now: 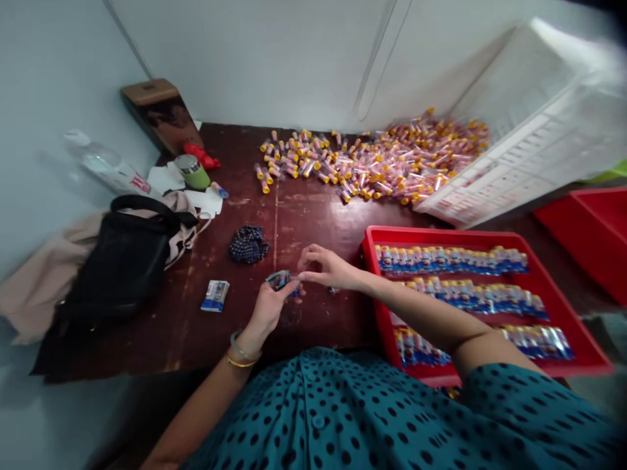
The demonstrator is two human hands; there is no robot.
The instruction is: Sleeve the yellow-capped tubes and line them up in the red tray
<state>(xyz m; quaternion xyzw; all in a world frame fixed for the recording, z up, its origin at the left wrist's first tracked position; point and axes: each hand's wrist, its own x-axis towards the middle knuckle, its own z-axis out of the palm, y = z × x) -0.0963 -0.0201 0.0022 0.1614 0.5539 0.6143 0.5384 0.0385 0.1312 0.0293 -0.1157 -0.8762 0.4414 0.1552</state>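
Note:
A small blue printed packet (279,280) is held between the thumb and fingers of my left hand (271,304), which wears two bracelets at the wrist. My right hand (327,267) meets it at the packet's right end, thumb and index finger pinched together; whatever lies between those fingertips is too small to make out. To the left on the dark red table (186,333) lies a stack of blue and white cards or packets (215,296). A crumpled dark checked cloth (249,244) sits just beyond my left hand.
Yellow-capped small tubes (392,163) are heaped at the back. A red tray (448,231) with rows of filled packets stands right, beside a white basket (494,170). A black bag (117,261), bottle (105,163), green jar (196,176) and boxy brown object (164,117) are left.

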